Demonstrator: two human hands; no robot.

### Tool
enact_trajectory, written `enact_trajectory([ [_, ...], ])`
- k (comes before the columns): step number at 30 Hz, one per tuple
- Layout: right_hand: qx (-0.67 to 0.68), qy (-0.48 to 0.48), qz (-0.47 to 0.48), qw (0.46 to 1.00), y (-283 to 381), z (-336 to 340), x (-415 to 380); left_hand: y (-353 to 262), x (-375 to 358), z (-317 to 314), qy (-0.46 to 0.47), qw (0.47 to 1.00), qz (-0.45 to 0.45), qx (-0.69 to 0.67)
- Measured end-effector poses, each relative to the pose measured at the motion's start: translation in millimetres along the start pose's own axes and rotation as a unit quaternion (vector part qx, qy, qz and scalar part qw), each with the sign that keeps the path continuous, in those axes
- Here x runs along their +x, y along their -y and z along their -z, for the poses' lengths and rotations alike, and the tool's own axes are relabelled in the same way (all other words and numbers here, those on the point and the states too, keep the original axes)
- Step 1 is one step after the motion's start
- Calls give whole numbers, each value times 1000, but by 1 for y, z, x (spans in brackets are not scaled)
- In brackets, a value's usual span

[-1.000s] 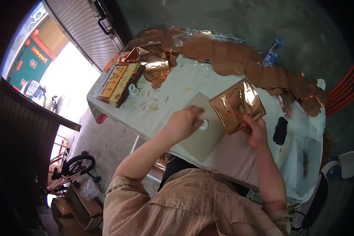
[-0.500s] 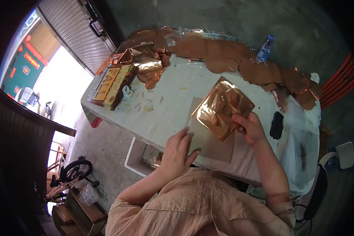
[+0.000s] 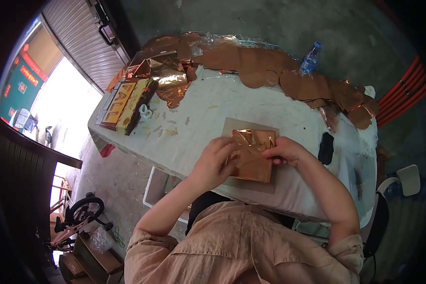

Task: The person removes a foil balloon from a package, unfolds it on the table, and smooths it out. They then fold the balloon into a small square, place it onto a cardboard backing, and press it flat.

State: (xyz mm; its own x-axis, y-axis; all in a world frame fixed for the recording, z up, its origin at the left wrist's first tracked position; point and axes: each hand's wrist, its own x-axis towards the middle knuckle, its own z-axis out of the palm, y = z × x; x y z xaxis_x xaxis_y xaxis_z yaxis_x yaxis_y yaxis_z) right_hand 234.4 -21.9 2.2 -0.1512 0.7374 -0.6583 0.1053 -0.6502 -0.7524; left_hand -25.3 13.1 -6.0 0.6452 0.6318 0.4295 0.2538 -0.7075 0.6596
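A square panel (image 3: 251, 166) wrapped in shiny, creased copper-coloured foil is in front of me, over a larger grey-brown board (image 3: 269, 186) on the table. My right hand (image 3: 288, 151) pinches the panel's right edge, thumb on top and the other fingers partly hidden at the edge. At its left edge, my left hand (image 3: 215, 163) has its fingers curled and its thumb against the foil. The foil stands up in bright wrinkles along the far side.
Brown scalloped sheets (image 3: 246, 61) line the table's far edge, with loose copper foil (image 3: 168, 78) at the left. Near them stand a blue-capped bottle (image 3: 311, 57), a yellow-lettered box (image 3: 128, 102), a white ring-shaped roll (image 3: 145, 111) and a black object (image 3: 325, 148). Small yellowish scraps (image 3: 170, 132) lie scattered.
The foil-wrapped panel has come down and turned to lie squarer over the board. My left hand has moved from beside the board to the panel's left edge. My right hand still grips it.
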Motion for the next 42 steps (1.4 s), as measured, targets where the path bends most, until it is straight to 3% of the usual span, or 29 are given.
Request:
enact_trajectory([
  [2,-9,-8,7,1000,-1,1,2,7,11,-9,48,996,-66,23],
  [9,-44,-19,35,998,-4,-4,3,12,17,-16,94,988,-76,97],
  [15,-181,-177,117,960,-6,-21,-17,10,18,-17,102,985,-73,121],
  [17,-419,-371,218,799,-4,-29,-28,12,18,-19,96,984,-73,133],
  [18,-419,-372,216,800,-6,-31,-28,12,18,-20,98,984,-73,132],
  [20,-517,-311,445,662,-12,-34,-27,11,19,-19,102,983,-74,137],
  [21,-542,-254,412,687,-19,-38,-21,11,19,-20,104,982,-76,137],
  [27,-583,-204,317,720,-31,-38,-14,11,18,-20,101,982,-71,140],
  [36,-595,-203,271,728,-36,-34,-18,6,18,-19,117,980,-45,152],
  [42,-599,-210,286,718,-42,-32,-14,23,41,-13,112,991,-27,73],
])
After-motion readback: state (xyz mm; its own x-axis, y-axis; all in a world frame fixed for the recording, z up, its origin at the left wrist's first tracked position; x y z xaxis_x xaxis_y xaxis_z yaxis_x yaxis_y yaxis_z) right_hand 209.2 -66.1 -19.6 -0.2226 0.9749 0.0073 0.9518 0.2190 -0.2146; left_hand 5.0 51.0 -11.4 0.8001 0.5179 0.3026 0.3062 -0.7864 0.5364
